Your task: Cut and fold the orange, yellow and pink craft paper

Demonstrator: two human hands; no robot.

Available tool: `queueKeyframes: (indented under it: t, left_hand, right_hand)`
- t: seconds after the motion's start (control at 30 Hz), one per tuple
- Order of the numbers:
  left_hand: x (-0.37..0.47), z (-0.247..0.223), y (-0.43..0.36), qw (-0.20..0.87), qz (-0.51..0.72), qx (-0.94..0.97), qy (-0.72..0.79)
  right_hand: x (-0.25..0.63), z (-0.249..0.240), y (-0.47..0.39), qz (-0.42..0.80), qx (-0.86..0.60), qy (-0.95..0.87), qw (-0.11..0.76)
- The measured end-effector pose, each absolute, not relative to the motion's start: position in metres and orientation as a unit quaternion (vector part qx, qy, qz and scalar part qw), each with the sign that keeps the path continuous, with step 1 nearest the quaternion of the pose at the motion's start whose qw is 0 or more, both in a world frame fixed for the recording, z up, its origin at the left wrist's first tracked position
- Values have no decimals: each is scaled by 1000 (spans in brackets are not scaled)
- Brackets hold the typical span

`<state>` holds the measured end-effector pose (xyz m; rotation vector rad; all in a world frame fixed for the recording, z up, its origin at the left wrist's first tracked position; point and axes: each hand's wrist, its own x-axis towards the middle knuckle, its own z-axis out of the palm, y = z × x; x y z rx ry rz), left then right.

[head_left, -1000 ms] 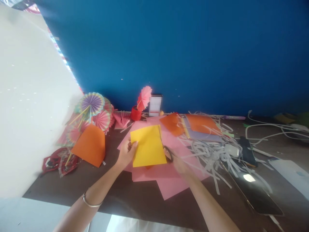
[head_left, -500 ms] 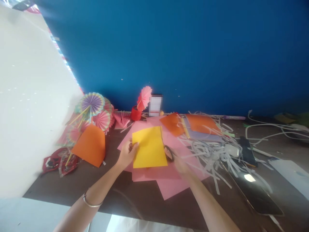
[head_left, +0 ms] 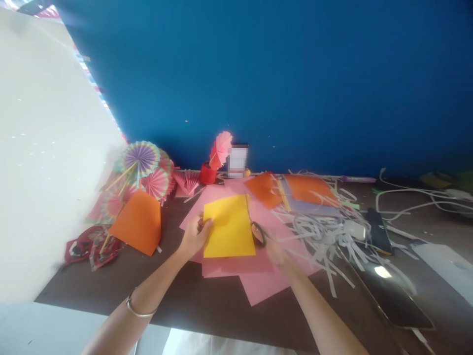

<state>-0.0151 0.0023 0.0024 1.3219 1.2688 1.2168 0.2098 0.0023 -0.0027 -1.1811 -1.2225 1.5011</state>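
Note:
A yellow paper [head_left: 229,227] is held by its left edge in my left hand [head_left: 195,236], thumb on top. My right hand [head_left: 275,249], somewhat blurred, grips black-handled scissors [head_left: 258,233] at the paper's right edge. The scissor blades run up along that edge and are hard to make out. Beneath the yellow paper lie several overlapping pink sheets [head_left: 254,288] on the dark table [head_left: 177,301].
Folded paper fans [head_left: 139,159] and an orange sheet [head_left: 142,224] are at left. A red pot [head_left: 208,173] stands at the back. To the right lie white paper strips [head_left: 318,231], orange sheets [head_left: 310,189], a phone [head_left: 395,291] and cables [head_left: 402,197].
The yellow paper has shifted very slightly at its edges. Both hands and the scissors stay almost in the same place.

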Motion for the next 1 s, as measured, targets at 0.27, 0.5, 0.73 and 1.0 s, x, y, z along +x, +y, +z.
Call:
queueKeyframes:
  t: [0.27,0.5,0.73,1.0]
  left_hand:
    - [-16,1,3,436,489,552,515]
    - [-16,-3,4,431,492,552,518]
    - [-17,-8,5,429,473,569,517]
    - [-16,-5,4,426,474,580,507]
  right_hand:
    - [211,-4,2,592,-464,-508,420]
    - [212,-5,3,591,-465,-511,417]
    - [209,7,-2,595,-465,-518,401]
    - [210,2,0,567,-484,-526,409]
